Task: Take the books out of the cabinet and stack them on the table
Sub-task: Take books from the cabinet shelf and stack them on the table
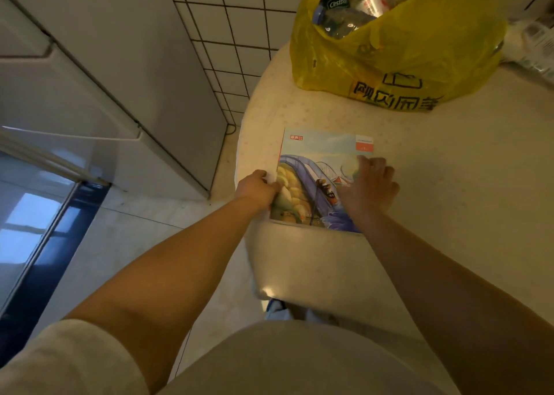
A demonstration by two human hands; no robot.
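Note:
A picture book with a blue roller-coaster cover lies flat on the round cream table, its near edge reaching the table's rim. My left hand grips the book's left edge, fingers curled around it. On the right half of the cover rests my right hand, fingers bent and pressing down. I cannot tell whether more books lie under the top one. No cabinet interior is in view.
A yellow plastic bag full of empty bottles stands on the table behind the book. A white fridge-like cabinet stands at the left against a tiled wall. White packaging sits at the far right.

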